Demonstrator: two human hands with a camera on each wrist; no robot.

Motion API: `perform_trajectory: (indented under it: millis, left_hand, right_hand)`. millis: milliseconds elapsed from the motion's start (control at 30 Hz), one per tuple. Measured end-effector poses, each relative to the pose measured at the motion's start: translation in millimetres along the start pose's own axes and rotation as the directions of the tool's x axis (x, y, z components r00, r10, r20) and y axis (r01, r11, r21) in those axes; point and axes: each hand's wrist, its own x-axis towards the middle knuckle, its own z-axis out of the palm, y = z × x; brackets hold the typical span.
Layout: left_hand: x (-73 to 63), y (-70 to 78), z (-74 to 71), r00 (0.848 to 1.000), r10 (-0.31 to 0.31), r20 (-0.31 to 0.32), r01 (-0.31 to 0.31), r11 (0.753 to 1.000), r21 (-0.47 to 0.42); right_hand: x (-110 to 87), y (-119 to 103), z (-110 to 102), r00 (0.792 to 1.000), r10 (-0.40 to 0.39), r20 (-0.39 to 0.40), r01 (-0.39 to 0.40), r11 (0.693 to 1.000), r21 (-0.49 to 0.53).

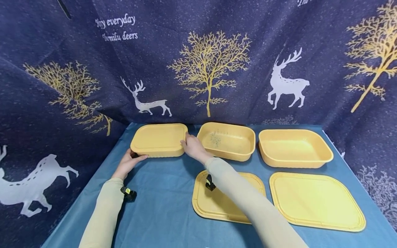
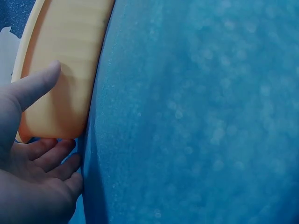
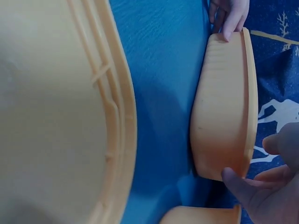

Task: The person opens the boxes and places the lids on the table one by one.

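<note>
At the far left of the table stands a yellow plastic container with its flat lid on. My left hand holds its front left corner, and in the left wrist view the thumb lies against the long wall with the fingers round the short end. On the opposite end, my right hand grips the right side near the lid's edge. The right wrist view shows that hand's thumb at the lower corner of the container wall.
Right of the lidded container are two open yellow containers, one in the middle and one farther right. In front of them lie two yellow lids, the nearer under my right forearm, the other beside it. A patterned dark blue curtain hangs behind.
</note>
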Motion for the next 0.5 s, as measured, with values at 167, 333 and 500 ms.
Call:
perform_trajectory:
  millis: [167, 333, 500]
  left_hand:
    - [-0.4, 1.0, -2.3, 1.000, -0.017, 0.006, 0.017, 0.999, 0.032]
    - [1.9, 1.6, -2.9, 0.999, -0.030, 0.023, 0.029, 0.998, 0.047]
    - [1.4, -1.1, -4.4, 0.998, -0.038, 0.042, 0.035, 0.998, 0.058]
  right_hand:
    - [4.4, -5, -14, 0.999, -0.029, -0.021, 0.027, 0.998, -0.061]
    - [14.8, -6, -28, 0.999, -0.031, -0.038, 0.028, 0.996, -0.080]
    - [20.8, -3, -29, 0.989, -0.145, 0.011, 0.145, 0.986, -0.082]
